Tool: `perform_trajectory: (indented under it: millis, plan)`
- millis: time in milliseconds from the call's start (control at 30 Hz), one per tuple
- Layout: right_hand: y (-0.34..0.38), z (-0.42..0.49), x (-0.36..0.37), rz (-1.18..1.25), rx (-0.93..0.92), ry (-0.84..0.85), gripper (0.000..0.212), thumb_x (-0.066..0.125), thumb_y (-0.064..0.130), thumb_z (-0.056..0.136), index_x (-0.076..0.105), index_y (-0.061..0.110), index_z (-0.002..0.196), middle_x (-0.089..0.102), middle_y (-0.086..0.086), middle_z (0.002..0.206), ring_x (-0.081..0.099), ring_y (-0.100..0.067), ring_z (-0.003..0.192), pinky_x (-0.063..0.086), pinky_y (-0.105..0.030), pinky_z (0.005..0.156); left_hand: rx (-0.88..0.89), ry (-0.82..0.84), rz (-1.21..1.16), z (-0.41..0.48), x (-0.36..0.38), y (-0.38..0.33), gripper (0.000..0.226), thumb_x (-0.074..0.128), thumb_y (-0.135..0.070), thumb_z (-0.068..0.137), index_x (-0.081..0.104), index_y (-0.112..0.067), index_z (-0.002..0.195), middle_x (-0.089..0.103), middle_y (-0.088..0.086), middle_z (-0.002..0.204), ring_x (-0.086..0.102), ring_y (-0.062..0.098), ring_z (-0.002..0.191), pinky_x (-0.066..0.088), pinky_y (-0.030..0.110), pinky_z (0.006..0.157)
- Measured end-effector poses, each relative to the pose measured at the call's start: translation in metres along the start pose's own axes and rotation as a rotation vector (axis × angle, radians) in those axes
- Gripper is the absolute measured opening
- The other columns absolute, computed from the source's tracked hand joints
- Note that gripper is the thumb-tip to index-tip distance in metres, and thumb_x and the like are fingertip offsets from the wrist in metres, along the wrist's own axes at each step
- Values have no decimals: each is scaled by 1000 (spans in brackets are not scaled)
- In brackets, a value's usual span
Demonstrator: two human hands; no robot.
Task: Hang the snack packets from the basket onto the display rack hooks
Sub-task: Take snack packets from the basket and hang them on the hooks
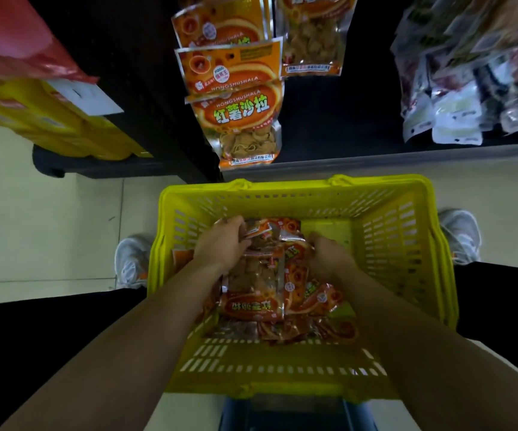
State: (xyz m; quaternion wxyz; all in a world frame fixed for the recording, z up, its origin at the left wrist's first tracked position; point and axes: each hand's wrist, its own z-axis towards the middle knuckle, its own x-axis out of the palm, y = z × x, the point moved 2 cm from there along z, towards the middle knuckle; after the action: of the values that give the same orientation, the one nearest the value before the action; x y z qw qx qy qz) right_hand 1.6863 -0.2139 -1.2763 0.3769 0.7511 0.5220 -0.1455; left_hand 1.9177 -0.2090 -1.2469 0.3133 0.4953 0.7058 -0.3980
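Observation:
A yellow plastic basket [388, 250] stands on the floor in front of me, holding a pile of orange snack packets [253, 293]. Both my hands are inside it. My left hand [222, 244] grips the top corner of a packet at the far left of the pile. Fingers of my right hand [329, 255] curl round the edge of packets on the pile's right side. Above the basket, several matching orange packets [236, 119] hang in a column on the dark display rack [338, 126]. The hooks themselves are hidden behind the packets.
Pale packets [457, 119] hang or lie at the right of the rack. Yellow boxes [65, 126] and a red bag [18, 42] sit on a low stand at left. My white shoes [130, 262] flank the basket on a tiled floor.

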Motion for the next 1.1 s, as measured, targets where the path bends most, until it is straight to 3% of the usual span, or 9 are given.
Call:
perform_trajectory:
  millis: [233,400,533,633,733,800,900,1000,1100]
  plan:
    - [19,-45,-70,4,-72,-80,21,51,18,95,61,16,113,70,-15,110,64,-34,104,50,-37,83,87,-26,-31,-24,-52,-28,22,42,-34,105,55,-23,119,70,10,108,64,30,92,52,40,76]
    - [45,-98,-141,-98,-199,-155,16,52,22,99,61,21,111,68,-9,106,60,-24,87,44,-29,72,129,-88,-18,-50,-118,-51,20,42,-33,104,55,-20,112,67,15,107,62,38,101,44,38,74]
    - [58,-145,-184,-190,-283,-188,13,54,26,98,61,27,109,69,-8,109,62,-25,92,43,-30,73,170,-66,-74,-81,-152,-59,23,49,-33,102,55,-19,119,66,15,110,63,32,97,49,36,75]
    - [67,-169,-197,-282,-342,-181,20,55,26,98,62,31,116,68,-4,114,62,-26,103,46,-32,80,194,-60,-122,-108,-166,-65,47,63,-44,93,48,-28,134,66,2,123,65,23,103,55,40,85]
    - [80,-178,-184,-442,-376,-129,26,54,28,98,62,37,120,67,-4,120,60,-28,113,50,-40,90,272,-108,-143,-134,-168,-79,75,73,-49,84,37,-29,147,51,-4,145,51,21,130,44,35,103]
    - [94,-180,-168,-519,-404,-92,27,53,30,98,63,37,122,68,-2,118,58,-26,116,49,-36,90,315,-103,-75,-142,-158,-87,81,76,-52,81,36,-32,149,44,-4,152,42,20,139,40,36,109]
    - [111,-179,-154,-517,-452,-126,21,56,36,96,66,38,115,69,2,110,56,-24,115,46,-36,90,358,-41,-35,-139,-137,-89,65,76,-52,79,50,-33,136,58,-5,138,53,18,127,46,38,101]
    - [113,-171,-149,-411,-448,-205,18,62,44,91,64,36,107,68,5,108,56,-21,110,46,-35,89,315,-49,-23,-130,-132,-75,20,74,-45,83,59,-34,91,68,-9,97,63,18,97,51,37,81]
    - [96,-147,-138,-143,-362,-278,28,59,48,92,60,31,114,69,5,106,62,-20,102,51,-37,86,180,15,-12,-116,-126,-44,19,71,-37,86,56,-26,82,65,-4,85,63,23,87,50,36,72]
